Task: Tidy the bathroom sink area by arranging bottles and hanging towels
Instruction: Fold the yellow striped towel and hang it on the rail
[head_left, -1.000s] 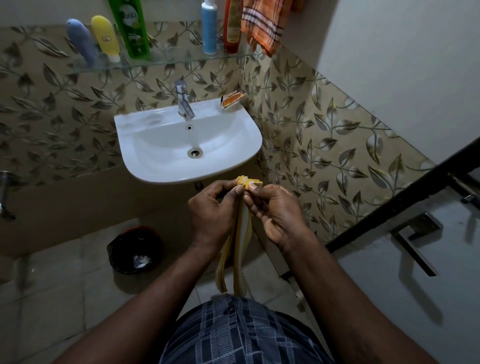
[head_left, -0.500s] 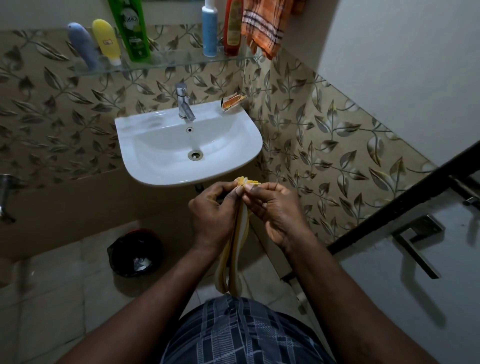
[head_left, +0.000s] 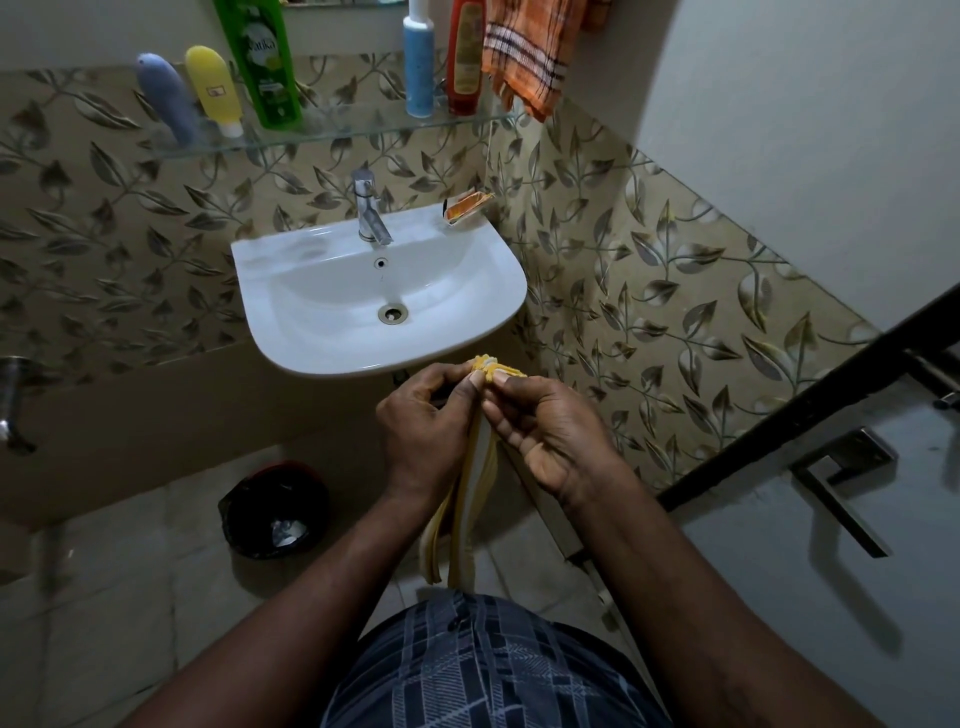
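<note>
Left hand (head_left: 428, 426) and right hand (head_left: 550, 431) together pinch the top of a folded yellow towel (head_left: 467, 499), which hangs between them. The towel is at 6 o'clock of the sink (head_left: 291, 270), just below its front rim.

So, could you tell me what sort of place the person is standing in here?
Very likely a small household bathroom. A white wall-mounted sink with a chrome tap sits against leaf-patterned tiles, a glass shelf above it carries toiletry bottles, and an orange checked towel hangs at the shelf's right end.
</note>
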